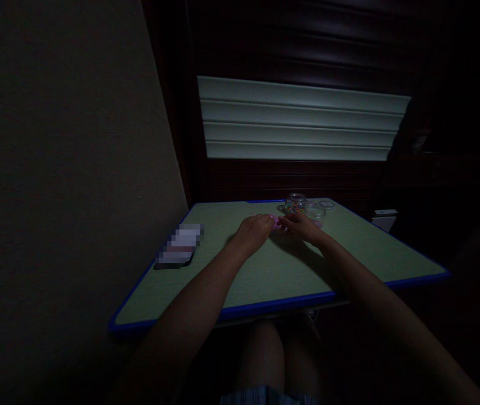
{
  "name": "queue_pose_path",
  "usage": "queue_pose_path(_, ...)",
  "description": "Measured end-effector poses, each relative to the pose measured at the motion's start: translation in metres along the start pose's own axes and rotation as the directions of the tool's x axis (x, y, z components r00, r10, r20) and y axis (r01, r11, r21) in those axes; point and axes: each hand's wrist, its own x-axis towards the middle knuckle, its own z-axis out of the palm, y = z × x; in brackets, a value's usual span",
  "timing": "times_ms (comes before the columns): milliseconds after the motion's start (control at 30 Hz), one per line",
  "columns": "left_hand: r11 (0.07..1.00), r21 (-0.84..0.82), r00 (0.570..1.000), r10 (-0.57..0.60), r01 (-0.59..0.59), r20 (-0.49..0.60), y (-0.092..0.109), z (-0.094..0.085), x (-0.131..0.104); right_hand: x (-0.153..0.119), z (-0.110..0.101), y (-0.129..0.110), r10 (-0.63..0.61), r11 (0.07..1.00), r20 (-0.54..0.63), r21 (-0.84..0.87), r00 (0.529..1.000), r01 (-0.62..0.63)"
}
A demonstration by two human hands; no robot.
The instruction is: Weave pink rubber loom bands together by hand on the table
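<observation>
Over the far part of the table, my left hand [255,229] is closed on a small pink object [274,221]; dim light hides its exact kind. My right hand [301,226] meets it from the right, fingers pinched together at the pink object's edge. Whatever lies in that pinch is too small to make out. Just behind my right hand stands a clear jar [296,201] with small multicoloured pieces inside. Beside it, partly covered by the same hand, is a clear round container [316,212] with something pink at its bottom.
A clear, flat round lid-like piece [326,205] lies near the far right corner. On the left of the green, blue-edged table [240,287] rests a flat, pixelated item [180,246]. A wall rises close on the left, and a slatted panel [303,121] stands behind the table.
</observation>
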Motion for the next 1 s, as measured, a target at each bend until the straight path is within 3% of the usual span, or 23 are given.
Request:
queue_pose_path(267, 1.0, 0.016, 1.0, 0.0, 0.0, 0.007, -0.001, 0.0, 0.0, -0.002, 0.001, -0.005, 0.012, 0.999, 0.001, 0.038, 1.0, -0.012)
queue_pose_path(600, 1.0, -0.007, 1.0, -0.012, 0.012, -0.025, -0.001, 0.004, -0.002, 0.005, 0.0, 0.007, -0.088, 0.995, -0.041, -0.057, 0.995, 0.085)
queue_pose_path(833, 0.963, -0.224, 0.986, -0.162, 0.149, -0.04, 0.001, 0.002, -0.001, 0.0, -0.003, -0.003, -0.143, 0.985, -0.062, -0.103, 0.988, 0.136)
queue_pose_path(933, 0.883, -0.403, 0.965, -0.262, 0.239, -0.002, 0.0, 0.001, 0.002, 0.0, -0.004, -0.005, -0.159, 0.979, -0.074, -0.138, 0.985, 0.148)
queue_pose_path(1000, 0.782, -0.544, 0.944, -0.324, 0.304, 0.061, 0.0, 0.004, 0.003, 0.001, -0.004, -0.004, -0.172, 0.975, -0.079, -0.153, 0.982, 0.159)
